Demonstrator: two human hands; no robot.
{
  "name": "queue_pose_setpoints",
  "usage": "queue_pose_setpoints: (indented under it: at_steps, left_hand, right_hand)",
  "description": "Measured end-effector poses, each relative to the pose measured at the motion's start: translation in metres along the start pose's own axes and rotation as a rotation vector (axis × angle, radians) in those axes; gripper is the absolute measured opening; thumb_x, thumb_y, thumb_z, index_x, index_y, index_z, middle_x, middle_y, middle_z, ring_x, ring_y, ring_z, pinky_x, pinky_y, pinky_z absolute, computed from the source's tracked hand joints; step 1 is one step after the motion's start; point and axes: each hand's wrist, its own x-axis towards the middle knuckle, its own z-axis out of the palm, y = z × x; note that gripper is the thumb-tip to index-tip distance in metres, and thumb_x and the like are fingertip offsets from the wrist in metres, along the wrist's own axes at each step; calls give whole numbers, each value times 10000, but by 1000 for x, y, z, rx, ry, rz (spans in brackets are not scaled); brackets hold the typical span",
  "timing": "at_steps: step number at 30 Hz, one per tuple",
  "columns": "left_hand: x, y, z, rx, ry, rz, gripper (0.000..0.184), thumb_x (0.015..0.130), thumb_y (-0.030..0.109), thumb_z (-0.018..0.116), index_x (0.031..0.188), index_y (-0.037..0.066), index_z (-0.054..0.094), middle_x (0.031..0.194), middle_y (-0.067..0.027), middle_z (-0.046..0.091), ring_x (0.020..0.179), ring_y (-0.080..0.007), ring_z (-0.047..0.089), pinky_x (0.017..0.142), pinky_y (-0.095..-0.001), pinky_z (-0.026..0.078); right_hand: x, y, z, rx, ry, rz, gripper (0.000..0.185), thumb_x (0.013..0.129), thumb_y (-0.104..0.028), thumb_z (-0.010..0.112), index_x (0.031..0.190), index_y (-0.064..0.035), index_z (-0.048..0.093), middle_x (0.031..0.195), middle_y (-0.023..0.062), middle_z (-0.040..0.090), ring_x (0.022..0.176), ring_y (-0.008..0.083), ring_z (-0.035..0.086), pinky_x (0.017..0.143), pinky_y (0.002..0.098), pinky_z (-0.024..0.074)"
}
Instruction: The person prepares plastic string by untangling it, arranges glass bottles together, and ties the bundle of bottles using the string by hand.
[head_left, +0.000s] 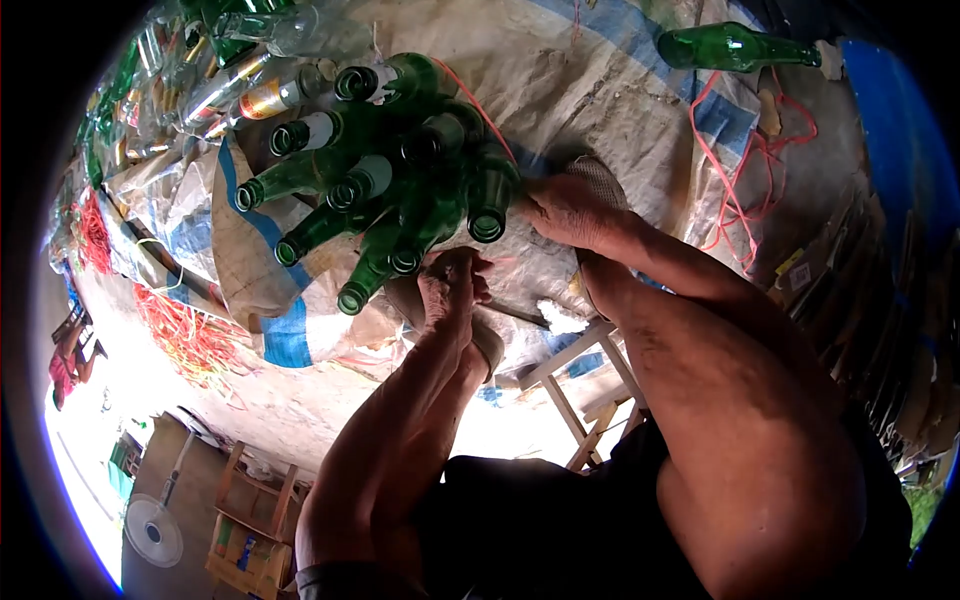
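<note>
A cluster of green glass bottles (410,190) stands close together in front of me, necks toward the camera. A thin red string (475,105) runs along the cluster's far right side, down toward my right hand. My left hand (450,288) is closed, fingers curled, just below the nearest bottle necks; what it may hold is hidden. My right hand (565,210) is beside the rightmost bottle, its fingers bent and pressed together, with the tips partly out of sight. Whether it grips the string does not show.
Many clear and green bottles (265,100) lie at the upper left. A single green bottle (738,48) lies at the upper right, above tangled red string (745,190). Worn sacking (590,75) covers the ground. Loose string (190,335), a wooden stool (565,365) and a fan (154,530) are nearby.
</note>
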Motion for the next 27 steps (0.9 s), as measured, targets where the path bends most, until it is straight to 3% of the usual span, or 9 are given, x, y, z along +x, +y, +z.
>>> queue_pose_setpoints:
  at_steps: [7,12,16,20,24,25,27]
  left_hand:
    - [11,-24,28,-226,114,93,204,999,205,574,966,38,686,827,-73,710,554,-106,547,513,-271,471]
    - [15,-39,55,-494,150,89,165,989,190,611,973,44,684,821,-79,711,568,-102,562,518,-273,488]
    - [9,-37,78,-601,94,126,217,1021,226,619,936,35,676,801,-81,721,544,-97,567,497,-275,492]
    - [5,-36,98,-665,-18,138,186,1037,229,603,1054,55,666,876,-46,724,670,-99,614,617,-277,541]
    - [8,-37,115,-748,-49,181,200,1054,248,590,1089,62,657,988,-77,751,744,-125,659,718,-323,587]
    - [5,-35,118,-790,-56,184,223,1031,265,639,1049,46,678,972,-100,758,747,-130,677,668,-276,558]
    - [7,-33,122,-785,-131,177,228,1035,267,632,1055,44,679,987,-103,760,755,-134,679,666,-276,553]
  right_hand:
    - [-2,-7,-3,-55,20,-61,222,1018,-255,563,1033,-43,629,738,249,616,683,460,631,577,522,487]
    - [-13,-6,-7,26,5,86,201,1000,-227,581,982,-35,633,748,247,604,701,455,630,600,517,489]
    - [-27,2,-10,31,-20,126,206,995,-216,586,944,-22,633,773,252,599,729,435,638,620,500,489]
    - [-42,12,-14,33,-102,120,327,984,-290,594,854,8,623,742,264,611,723,472,631,619,530,477]
    - [-53,6,-27,109,-164,139,331,984,-279,581,862,24,633,761,277,623,733,473,635,635,524,474]
    - [-57,7,-27,142,-168,166,323,984,-271,579,872,27,636,767,281,626,732,475,635,638,521,476]
    - [-63,11,-25,208,-175,219,309,983,-254,573,893,33,644,780,288,633,732,478,635,645,515,480]
